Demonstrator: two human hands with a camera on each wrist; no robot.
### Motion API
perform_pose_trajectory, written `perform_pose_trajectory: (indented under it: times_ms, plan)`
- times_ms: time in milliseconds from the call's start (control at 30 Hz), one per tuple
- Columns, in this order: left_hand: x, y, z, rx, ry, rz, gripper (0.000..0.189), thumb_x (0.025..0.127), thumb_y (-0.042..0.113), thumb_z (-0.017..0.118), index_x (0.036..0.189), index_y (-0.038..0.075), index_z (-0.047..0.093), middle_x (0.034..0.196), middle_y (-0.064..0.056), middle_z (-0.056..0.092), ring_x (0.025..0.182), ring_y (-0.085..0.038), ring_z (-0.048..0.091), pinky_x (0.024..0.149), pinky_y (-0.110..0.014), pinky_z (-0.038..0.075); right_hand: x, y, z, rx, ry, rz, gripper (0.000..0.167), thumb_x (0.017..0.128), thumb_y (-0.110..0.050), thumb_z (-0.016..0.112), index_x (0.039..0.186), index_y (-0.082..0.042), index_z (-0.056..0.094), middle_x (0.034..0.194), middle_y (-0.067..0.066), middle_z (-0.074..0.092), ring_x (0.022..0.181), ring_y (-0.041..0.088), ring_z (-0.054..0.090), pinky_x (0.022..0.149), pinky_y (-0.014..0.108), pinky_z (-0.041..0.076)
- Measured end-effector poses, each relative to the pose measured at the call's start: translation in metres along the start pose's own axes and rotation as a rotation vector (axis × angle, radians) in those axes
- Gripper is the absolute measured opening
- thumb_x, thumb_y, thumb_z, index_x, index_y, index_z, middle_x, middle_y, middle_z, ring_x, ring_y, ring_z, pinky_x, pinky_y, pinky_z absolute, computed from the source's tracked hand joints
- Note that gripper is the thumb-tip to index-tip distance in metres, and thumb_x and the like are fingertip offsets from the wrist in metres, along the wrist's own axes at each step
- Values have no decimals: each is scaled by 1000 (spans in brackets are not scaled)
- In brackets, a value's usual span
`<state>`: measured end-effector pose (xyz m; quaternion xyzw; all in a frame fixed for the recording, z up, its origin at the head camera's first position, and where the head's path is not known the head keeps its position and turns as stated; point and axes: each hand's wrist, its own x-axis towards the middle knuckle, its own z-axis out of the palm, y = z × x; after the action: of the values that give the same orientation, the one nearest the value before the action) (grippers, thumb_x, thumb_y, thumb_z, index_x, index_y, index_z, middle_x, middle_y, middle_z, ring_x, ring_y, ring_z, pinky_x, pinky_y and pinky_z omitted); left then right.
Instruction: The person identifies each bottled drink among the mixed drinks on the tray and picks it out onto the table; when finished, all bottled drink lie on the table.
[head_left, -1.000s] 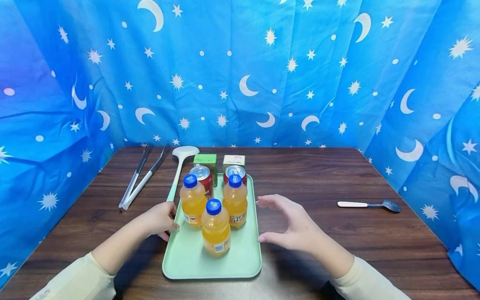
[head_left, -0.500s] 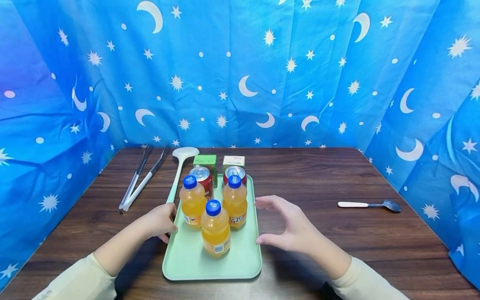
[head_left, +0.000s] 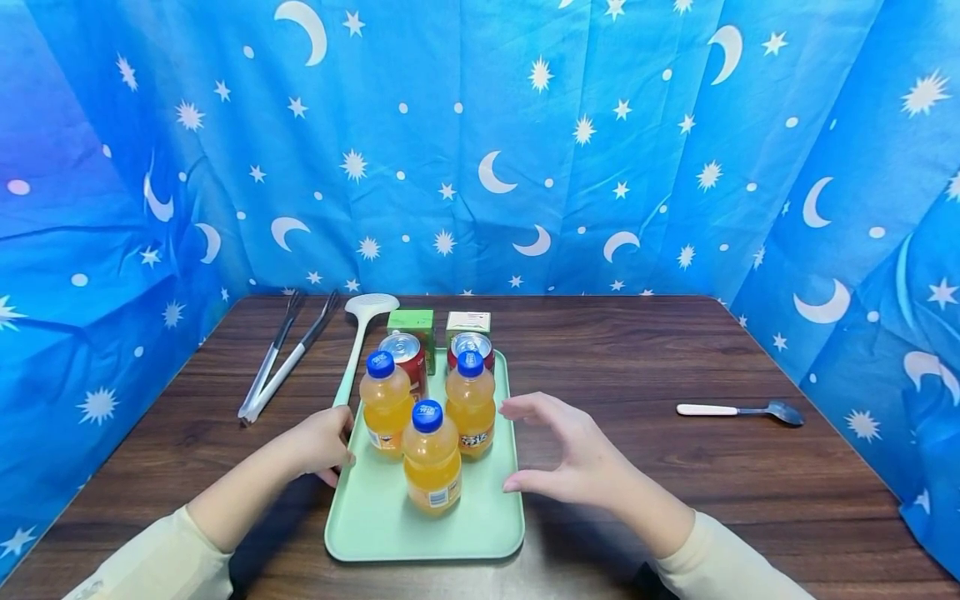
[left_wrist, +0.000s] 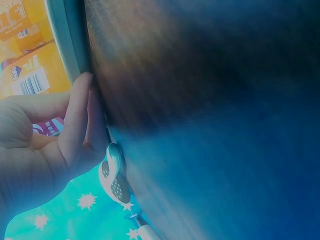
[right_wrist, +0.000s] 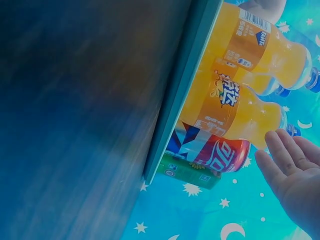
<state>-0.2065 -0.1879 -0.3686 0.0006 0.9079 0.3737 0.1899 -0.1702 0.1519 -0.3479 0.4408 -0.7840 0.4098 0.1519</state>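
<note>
A light green tray [head_left: 480, 533] bears three orange soda bottles with blue caps: front [head_left: 431, 467], left [head_left: 385, 400] and right [head_left: 470, 400]. Behind them stand two red soda cans, left [head_left: 416, 367] and right [head_left: 489, 359], and two small cartons, one green-topped [head_left: 411, 320], one white-topped [head_left: 468, 322]. My left hand [head_left: 318, 442] grips the tray's left edge, thumb at the rim and fingers along its outer side [left_wrist: 75, 115]. Over the right rim, my right hand [head_left: 585, 454] has fingers and thumb spread apart, facing the right bottle, with nothing between them [right_wrist: 295, 180].
Left of the tray lie metal tongs [head_left: 288, 362] and a skimmer [head_left: 360, 333] with a pale green handle, close by the left hand. A spoon [head_left: 738, 411] with a white handle lies far right on the wooden table [head_left: 615, 358]. A blue curtain [head_left: 480, 233] surrounds it.
My right hand has shifted slightly left, its fingertips coming over the tray's right rim. The left hand, the tray and the drinks have stayed in place.
</note>
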Motion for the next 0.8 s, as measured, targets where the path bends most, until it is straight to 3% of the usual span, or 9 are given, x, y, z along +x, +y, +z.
perform_pose_trajectory:
  times_ms: [800]
  plan:
    - [-2,0,1,32,8,25,32,70,-16,58,95,-4,44,77,-16,53,58,-23,61,47,-34,56,9,-2,11,54,-16,-49,67,73,-34,79,123,0,51,116,13,59,108,24,58,91,35,50]
